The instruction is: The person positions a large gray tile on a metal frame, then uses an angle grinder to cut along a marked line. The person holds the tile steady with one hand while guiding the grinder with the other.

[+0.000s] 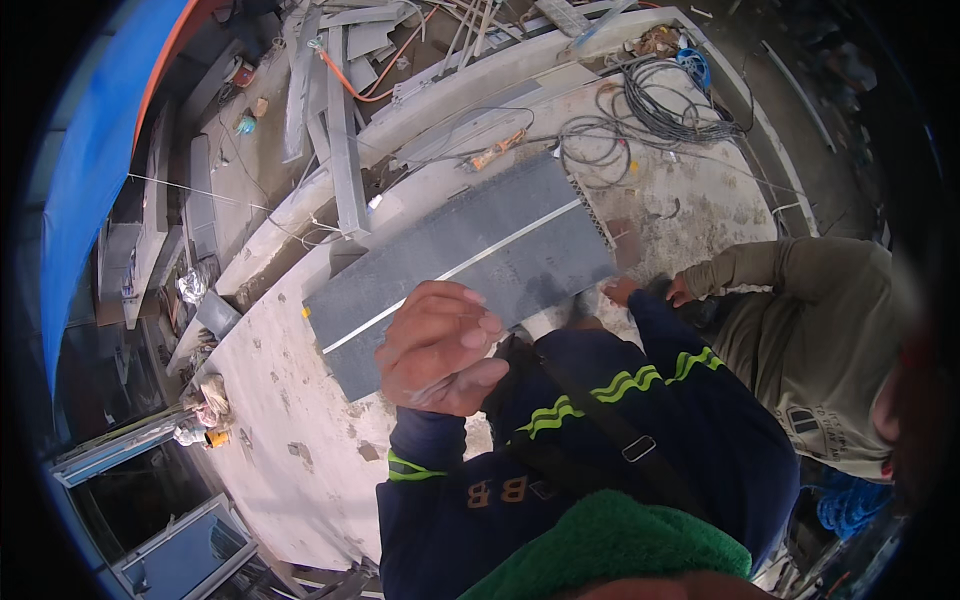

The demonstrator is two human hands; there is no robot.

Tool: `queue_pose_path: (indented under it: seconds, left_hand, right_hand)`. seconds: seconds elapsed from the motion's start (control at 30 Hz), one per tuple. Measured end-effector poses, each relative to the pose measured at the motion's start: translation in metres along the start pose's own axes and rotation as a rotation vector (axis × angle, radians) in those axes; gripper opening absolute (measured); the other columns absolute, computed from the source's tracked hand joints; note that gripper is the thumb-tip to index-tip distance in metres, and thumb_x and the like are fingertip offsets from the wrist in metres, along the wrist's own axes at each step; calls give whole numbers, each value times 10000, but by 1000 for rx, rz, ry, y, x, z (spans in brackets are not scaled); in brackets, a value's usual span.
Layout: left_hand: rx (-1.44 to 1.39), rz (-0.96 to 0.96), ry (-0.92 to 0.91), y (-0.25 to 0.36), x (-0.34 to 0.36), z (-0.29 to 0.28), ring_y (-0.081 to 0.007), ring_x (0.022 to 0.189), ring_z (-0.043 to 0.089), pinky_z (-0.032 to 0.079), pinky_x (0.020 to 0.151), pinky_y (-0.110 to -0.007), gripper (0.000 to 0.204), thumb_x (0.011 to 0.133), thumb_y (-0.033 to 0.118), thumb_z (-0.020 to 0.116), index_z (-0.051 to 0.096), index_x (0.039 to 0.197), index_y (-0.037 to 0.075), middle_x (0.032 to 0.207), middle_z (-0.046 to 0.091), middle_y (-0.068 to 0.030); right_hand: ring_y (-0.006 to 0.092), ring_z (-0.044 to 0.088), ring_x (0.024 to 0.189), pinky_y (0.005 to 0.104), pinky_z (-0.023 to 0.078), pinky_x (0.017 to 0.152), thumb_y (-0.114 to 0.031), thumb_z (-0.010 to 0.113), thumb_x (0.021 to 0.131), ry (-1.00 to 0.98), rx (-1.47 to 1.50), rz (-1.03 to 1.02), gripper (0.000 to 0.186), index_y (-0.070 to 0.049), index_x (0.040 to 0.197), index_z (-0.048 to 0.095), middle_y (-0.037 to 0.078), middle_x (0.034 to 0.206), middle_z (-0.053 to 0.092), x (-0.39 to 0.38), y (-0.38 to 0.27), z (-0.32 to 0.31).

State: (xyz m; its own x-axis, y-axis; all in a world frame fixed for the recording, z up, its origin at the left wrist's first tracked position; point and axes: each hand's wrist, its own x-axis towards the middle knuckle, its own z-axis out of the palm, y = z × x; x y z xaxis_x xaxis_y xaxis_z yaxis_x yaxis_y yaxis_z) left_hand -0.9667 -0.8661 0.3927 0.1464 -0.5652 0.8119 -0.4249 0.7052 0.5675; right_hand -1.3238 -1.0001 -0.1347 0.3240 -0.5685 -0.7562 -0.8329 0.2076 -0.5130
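One green cloth shows; left hand curls empty; right hand, grip unclear, adjoins one grey panel.

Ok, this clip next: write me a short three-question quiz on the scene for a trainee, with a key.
1. True or false: the blue sheet is at the left side of the picture.

2. Which colour is the strip running along the grey panel?
a) red
b) white
c) green

3. Of the person's own hands, which appears nearer the camera: the left hand or the right hand?

Key:
1. True.
2. b) white.
3. The left hand; it looks larger, with its fingers curled, and covers part of the panel in view.
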Motion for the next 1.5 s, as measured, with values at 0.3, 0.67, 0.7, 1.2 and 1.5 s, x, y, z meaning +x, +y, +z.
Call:
queue_pose_path:
  seconds: [0.3, 0.67, 0.7, 1.2, 1.5]
  left_hand:
    - [-326, 303, -31, 83, 75, -2, -184, 654, 719, 617, 696, -365, 374, 1059, 300, 631, 600, 1413, 184, 887, 761, -47]
    - [-289, 366, -173, 55, 98, 49, -148, 656, 713, 581, 715, -335, 207, 1050, 293, 610, 636, 1220, 178, 868, 759, 5]
    - [-236, 352, -194, 52, 104, 65, -149, 651, 708, 579, 712, -341, 197, 1059, 283, 589, 621, 1220, 175, 871, 757, 1]
    - [-736, 543, -282, -36, 267, 469, -149, 606, 658, 554, 712, -358, 364, 1115, 312, 501, 532, 1439, 148, 874, 738, -13]
    - [-980, 432, -250, -116, 283, 646, -206, 603, 714, 605, 637, -351, 425, 1030, 291, 734, 545, 1320, 45, 854, 774, -123]
  right_hand:
    - [176, 738, 813, 321, 571, 653, -403, 689, 1024, 224, 442, -154, 395, -39, 1171, 731, 72, 1021, 758, -20, -79, -60]
    - [180, 728, 817, 413, 610, 700, -353, 679, 1024, 251, -199, 35, 241, -114, 1004, 701, 2, 958, 747, -73, 143, -32]
    - [176, 728, 818, 431, 613, 705, -338, 682, 1016, 186, -706, -81, 215, -128, 971, 688, -16, 952, 746, -71, 165, -36]
    - [152, 674, 673, 318, 526, 553, -324, 687, 1033, 467, 908, 355, 318, -80, 1236, 699, 23, 922, 716, -62, 260, -287]
    - [188, 729, 881, 375, 595, 758, -402, 707, 1035, 667, 1510, 255, 440, -92, 1344, 663, 60, 1070, 743, -75, 311, -384]
